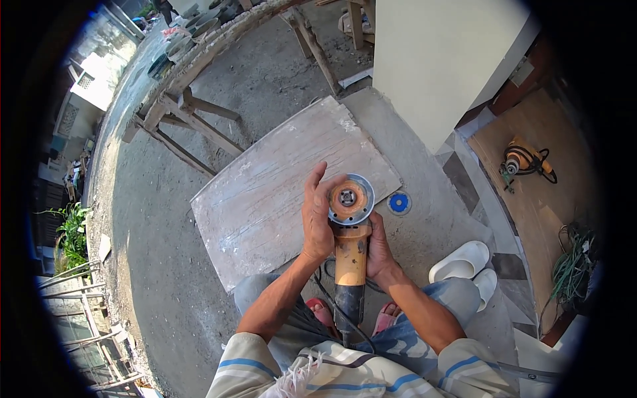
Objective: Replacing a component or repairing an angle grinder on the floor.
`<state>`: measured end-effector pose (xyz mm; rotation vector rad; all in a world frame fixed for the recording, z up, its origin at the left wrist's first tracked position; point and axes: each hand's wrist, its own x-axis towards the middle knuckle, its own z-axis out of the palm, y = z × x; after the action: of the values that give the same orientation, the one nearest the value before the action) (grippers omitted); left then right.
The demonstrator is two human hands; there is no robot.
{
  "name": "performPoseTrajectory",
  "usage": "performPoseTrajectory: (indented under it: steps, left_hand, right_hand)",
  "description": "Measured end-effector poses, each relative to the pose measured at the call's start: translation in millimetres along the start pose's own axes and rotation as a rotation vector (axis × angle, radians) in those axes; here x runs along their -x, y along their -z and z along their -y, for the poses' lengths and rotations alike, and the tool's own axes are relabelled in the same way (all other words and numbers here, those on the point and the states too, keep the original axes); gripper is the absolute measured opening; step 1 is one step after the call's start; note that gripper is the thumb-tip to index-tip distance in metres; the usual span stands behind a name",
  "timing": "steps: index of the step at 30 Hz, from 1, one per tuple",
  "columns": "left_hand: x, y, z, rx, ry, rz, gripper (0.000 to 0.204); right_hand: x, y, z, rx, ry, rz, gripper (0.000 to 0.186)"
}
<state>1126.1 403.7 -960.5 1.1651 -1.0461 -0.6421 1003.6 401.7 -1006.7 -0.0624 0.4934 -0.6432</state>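
Observation:
An orange and black angle grinder (350,260) points upward between my legs, its metal guard and centre flange (347,198) facing me. My right hand (380,249) grips the right side of its body. My left hand (317,222) is at the guard's left edge, index finger raised and apart, other fingers bent toward the rim. A worn rectangular board (265,186) lies on the concrete beneath. A blue-centred disc (399,203) lies just right of the board. The black power cord loops behind and beside the grinder's lower end.
A rough wooden trestle (192,116) stands ahead. Right are white clogs (458,268), a plywood sheet (534,126) with an orange drill (521,159), and tangled green wire (570,272). A pale panel (438,60) rises at upper right. A person in dark clothing (162,9) stands far off.

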Motion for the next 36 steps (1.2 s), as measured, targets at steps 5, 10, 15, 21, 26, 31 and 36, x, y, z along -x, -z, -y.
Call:
performPoseTrajectory:
  steps: [5, 10, 15, 21, 26, 31, 36]
  left_hand:
    - [4, 12, 16, 0.22, 0.099, -0.105, 0.061]
    - [-1, -2, -2, 0.021, 0.008, -0.048, 0.058]
    - [5, 11, 16, 0.106, 0.083, -0.003, 0.058]
    - [2, 6, -1, -0.092, -0.035, 0.025, 0.053]
    - [8, 15, 14, 0.066, 0.05, -0.01, 0.051]
    - [4, 11, -6, -0.012, 0.095, 0.13, 0.052]
    - [15, 12, -3, -0.01, 0.04, 0.212, 0.056]
  right_hand:
    - [-1, 6, -1, -0.002, -0.05, 0.077, 0.061]
    - [-2, 4, 1, -0.022, -0.022, 0.069, 0.062]
    - [2, 3, -2, -0.03, -0.044, 0.093, 0.062]
    - [3, 1, -2, -0.021, -0.018, 0.048, 0.061]
    - [4, 1, -4, 0.007, -0.05, 0.098, 0.061]
    - [6, -3, -3, -0.019, 0.001, 0.056, 0.059]
    - [-1, -4, 0, -0.068, 0.059, 0.06, 0.058]
